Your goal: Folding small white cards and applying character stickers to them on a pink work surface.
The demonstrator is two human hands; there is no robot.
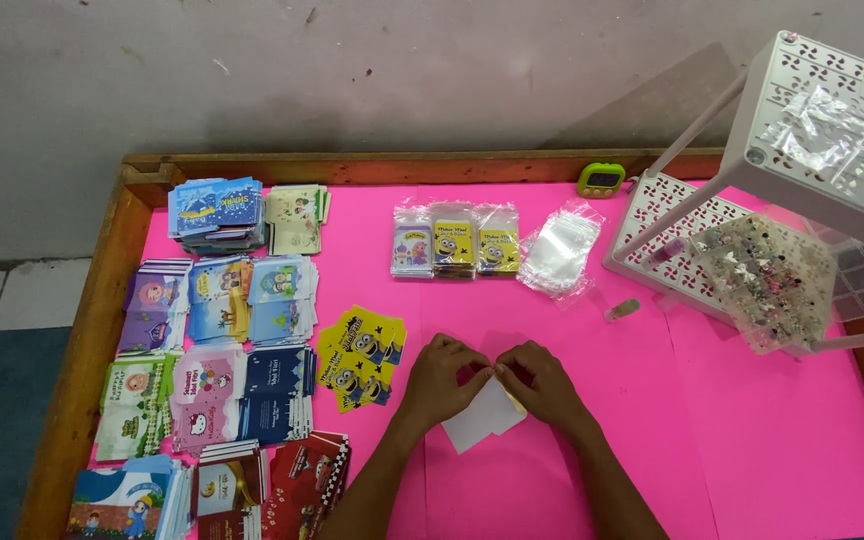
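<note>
My left hand [442, 378] and my right hand [544, 383] meet at the middle of the pink table [752, 440]. Together they pinch a clear plastic sleeve with a white card [482, 418] that lies partly on the table. Just to the left lies a loose pile of yellow cartoon cards [360, 358]. Farther back stand three packed sleeves of cards [455, 240] and a heap of empty clear sleeves [560, 248].
Several stacks of colourful small envelopes [214, 330] fill the table's left side. A white perforated rack [802, 130] stands at the right with a clear tray of small bits [767, 278]. A green timer [602, 179] sits at the back wooden rim [402, 166].
</note>
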